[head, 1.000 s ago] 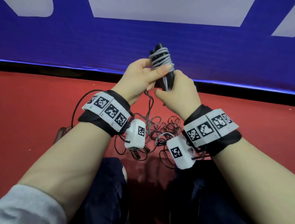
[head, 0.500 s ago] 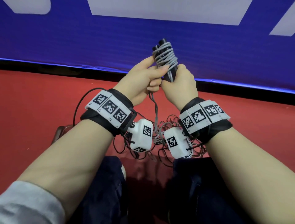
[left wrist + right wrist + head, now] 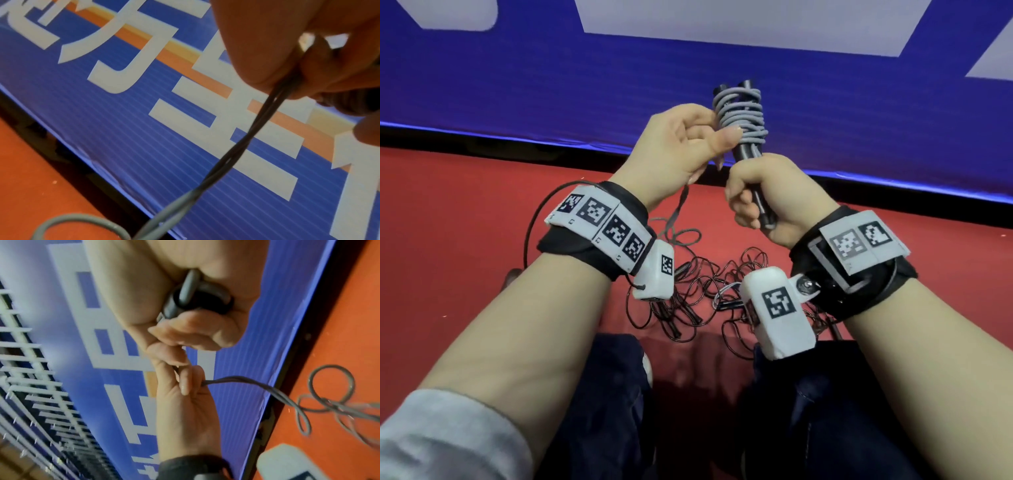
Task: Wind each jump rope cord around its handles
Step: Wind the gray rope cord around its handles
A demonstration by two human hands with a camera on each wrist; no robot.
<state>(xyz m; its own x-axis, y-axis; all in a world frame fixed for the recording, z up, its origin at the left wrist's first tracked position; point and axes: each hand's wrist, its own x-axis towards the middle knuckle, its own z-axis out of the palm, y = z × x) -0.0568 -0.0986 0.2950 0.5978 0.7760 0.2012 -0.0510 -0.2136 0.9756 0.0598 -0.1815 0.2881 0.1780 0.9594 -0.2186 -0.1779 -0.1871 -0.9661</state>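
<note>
On the left, the left hand [image 3: 685, 144] was raised above the red floor [image 3: 448, 212], its fingers curled round a doubled strand of the grey cord [image 3: 743, 116], the thumb pressed against the wound coils. From that fist the loose cord [image 3: 236, 154] dropped as two twisted strands to loops lying on the floor. Just right of it, the two black handles [image 3: 748, 154] stood side by side, tilted slightly left, with the grey cord wrapped in several turns round their far upper half. The right hand [image 3: 767, 195] was clenched round the near lower ends of the handles, close beside the left hand. Below both wrists, a tangle of thin black cords [image 3: 705, 291] lay on the floor. Far behind stood a blue banner [image 3: 551, 96] with white lettering.
</note>
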